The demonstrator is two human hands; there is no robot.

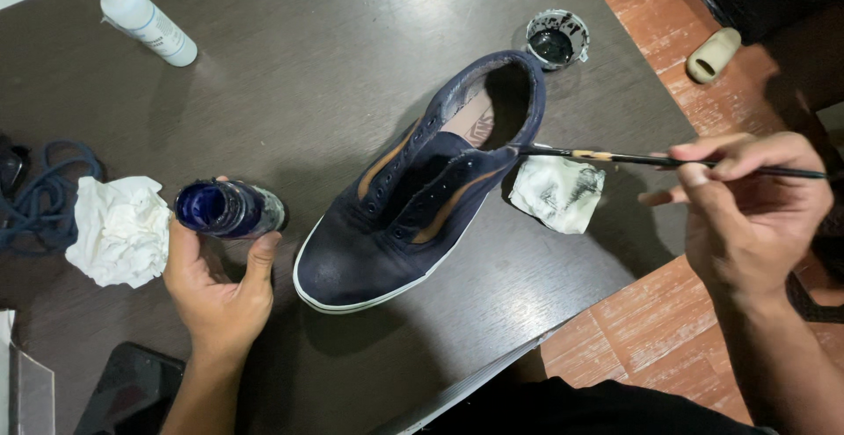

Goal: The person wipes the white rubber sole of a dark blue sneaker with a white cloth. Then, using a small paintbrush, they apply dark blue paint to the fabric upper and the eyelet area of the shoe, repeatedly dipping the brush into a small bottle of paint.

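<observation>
A dark wooden surface [290, 74] over a red tiled floor. At centre lies a navy shoe [413, 197], laces out, toe toward 7 o'clock. At its 9 o'clock the left hand [220, 285] has its fingers wrapped round a small open bottle of blue dye [227, 209], tilted; likely light, slippery glass, best held by its body. At 3 o'clock the right hand [747, 206] pinches a thin brush [651, 160], tip at the shoe's collar. The canvas looks soft and pliable; the heel and sole offer firmer holds.

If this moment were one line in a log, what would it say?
left hand: grips open blue paint bottle | right hand: holds thin black paintbrush, tip at navy canvas sneaker | beside shoe: stained white tissue
</observation>
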